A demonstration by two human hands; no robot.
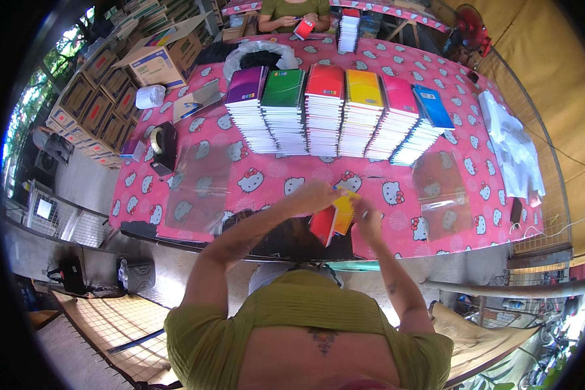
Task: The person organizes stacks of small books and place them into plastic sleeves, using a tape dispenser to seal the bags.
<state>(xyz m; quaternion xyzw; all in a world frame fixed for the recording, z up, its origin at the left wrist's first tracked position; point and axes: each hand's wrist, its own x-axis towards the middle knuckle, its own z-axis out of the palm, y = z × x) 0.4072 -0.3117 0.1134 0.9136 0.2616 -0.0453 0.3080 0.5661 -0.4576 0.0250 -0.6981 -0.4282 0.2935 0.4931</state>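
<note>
Over the table's near edge, my left hand (pixel 315 196) grips a yellow spiral notebook (pixel 345 213) by its top end. A red notebook (pixel 322 225) hangs beside it on the left, tilted and partly behind my wrist; whether the same fingers hold it I cannot tell. My right hand (pixel 368 221) has its fingers closed on the yellow notebook's right edge. Beyond my hands stand tall stacks of spiral notebooks in a row: purple (pixel 246 88), green (pixel 283 89), red (pixel 325 83), yellow (pixel 364 89), pink (pixel 398 96) and blue (pixel 433 108).
Clear plastic sheets lie left (pixel 198 195) and right (pixel 443 195) on the pink tablecloth (pixel 266 166). A tape dispenser (pixel 164 149) and an open carton (pixel 166 58) are at the left. White plastic bags (pixel 513 146) lie at the right. Across the table a person (pixel 296 14) holds a red notebook.
</note>
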